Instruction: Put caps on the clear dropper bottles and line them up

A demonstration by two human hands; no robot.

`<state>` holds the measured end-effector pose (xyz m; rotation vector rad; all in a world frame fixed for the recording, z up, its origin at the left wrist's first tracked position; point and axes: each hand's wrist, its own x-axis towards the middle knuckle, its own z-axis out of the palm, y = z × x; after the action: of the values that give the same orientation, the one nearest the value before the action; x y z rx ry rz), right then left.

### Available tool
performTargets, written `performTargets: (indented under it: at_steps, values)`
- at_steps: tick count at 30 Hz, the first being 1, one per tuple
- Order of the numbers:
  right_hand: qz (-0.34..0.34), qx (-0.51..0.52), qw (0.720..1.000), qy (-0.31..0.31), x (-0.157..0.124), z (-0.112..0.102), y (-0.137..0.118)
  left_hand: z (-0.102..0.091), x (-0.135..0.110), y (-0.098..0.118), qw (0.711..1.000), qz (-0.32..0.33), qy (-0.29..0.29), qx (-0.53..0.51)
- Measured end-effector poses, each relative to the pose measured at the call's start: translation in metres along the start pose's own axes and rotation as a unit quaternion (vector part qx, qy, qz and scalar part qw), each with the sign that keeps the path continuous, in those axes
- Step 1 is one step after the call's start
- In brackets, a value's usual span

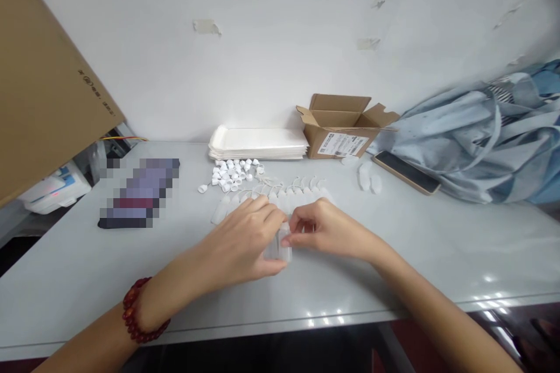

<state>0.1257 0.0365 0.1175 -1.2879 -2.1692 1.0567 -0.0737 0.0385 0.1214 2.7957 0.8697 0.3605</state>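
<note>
In the head view, my left hand point(254, 233) curves over several small translucent white plastic pieces point(285, 252) near the middle of the table, fingers above and thumb below them. My right hand point(324, 227) has its thumb and fingers pinched at the rightmost of these pieces. The pieces look like little bottles or sleeves, but my fingers partly cover them. Just beyond my hands lies a row of similar translucent pieces with thin white strings point(301, 191). A heap of small white caps point(234, 175) sits behind my left hand.
A stack of white flat sheets or sleeves point(262, 144) and an open cardboard box point(341, 134) stand by the wall. Loose translucent pieces point(364, 178) lie beside a phone point(406, 172). Light-blue fabric point(472, 134) covers the right. A blurred-out dark-edged device point(142, 192) lies left.
</note>
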Motion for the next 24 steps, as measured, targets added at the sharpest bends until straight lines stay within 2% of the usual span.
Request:
performTargets:
  at_steps: [2,6,24]
  values:
    - [-0.003,-0.025,0.999,-0.040,-0.001,-0.002,0.002,0.004,0.000,0.001,1.000,0.005,-0.015,0.002]
    - [-0.008,-0.050,0.996,-0.068,0.000,0.001,0.008,0.010,0.000,0.000,0.999,0.001,-0.043,0.026]
    - [0.028,-0.059,0.993,-0.096,0.004,0.003,0.004,0.013,-0.002,-0.002,0.995,-0.022,-0.058,0.076]
